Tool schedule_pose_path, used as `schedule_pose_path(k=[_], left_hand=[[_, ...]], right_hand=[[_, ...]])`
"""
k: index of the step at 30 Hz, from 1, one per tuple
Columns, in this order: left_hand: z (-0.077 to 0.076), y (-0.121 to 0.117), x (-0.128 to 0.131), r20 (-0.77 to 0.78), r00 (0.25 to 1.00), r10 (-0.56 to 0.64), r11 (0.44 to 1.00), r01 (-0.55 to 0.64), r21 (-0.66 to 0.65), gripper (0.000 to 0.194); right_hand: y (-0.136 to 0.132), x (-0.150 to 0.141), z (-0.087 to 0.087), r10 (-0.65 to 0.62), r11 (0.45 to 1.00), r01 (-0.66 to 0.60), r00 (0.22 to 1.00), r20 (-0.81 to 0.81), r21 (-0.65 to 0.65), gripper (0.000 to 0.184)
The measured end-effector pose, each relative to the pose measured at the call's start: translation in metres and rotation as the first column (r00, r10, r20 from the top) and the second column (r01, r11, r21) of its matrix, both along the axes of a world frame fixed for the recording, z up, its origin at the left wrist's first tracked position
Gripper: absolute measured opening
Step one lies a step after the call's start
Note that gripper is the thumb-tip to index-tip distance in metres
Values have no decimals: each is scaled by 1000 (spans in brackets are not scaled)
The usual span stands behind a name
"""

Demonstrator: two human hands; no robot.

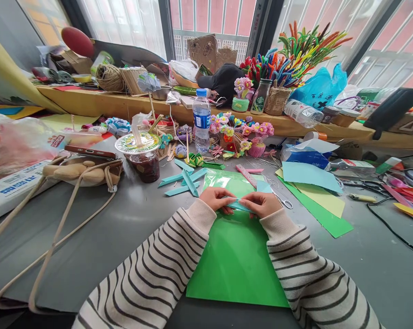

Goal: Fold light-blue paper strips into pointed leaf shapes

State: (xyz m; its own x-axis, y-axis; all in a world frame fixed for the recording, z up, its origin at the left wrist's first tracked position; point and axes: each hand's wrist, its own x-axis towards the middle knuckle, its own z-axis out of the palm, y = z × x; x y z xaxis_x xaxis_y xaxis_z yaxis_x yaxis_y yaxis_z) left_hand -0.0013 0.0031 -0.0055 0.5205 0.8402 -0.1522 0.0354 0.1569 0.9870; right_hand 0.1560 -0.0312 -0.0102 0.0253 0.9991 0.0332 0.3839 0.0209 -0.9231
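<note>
My left hand [217,200] and my right hand [263,204] pinch the two ends of a narrow light-blue paper strip [239,205] between them. Both hands hover over or rest on a green sheet [234,256]; I cannot tell whether they touch it. Several folded light-blue paper strips [190,182] lie in a loose pile beyond my left hand. Past my right hand are a pink ruler-like strip [246,176], a small light-blue paper piece [263,186] and scissors [286,201], partly hidden by that hand.
A lidded cup of dark drink [143,160] and a water bottle [202,121] stand behind the pile. Light-blue paper [311,177] tops coloured sheets on the right. A beige bag [86,171] with a phone [90,152] lies left. Craft flowers [240,132] line the back.
</note>
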Motion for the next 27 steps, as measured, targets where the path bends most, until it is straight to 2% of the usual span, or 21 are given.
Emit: schedule_pose_path(k=[16,27], left_hand=[[1,-1,1,5,1000,1,1000,-1,-16,26],[3,0,-1,14,1000,-11,1000,11,-9,31]], right_hand=[[0,0,1,53,998,-54,998,29,41,27],[-1,1,3,52,997,-53,998,18,48,26]])
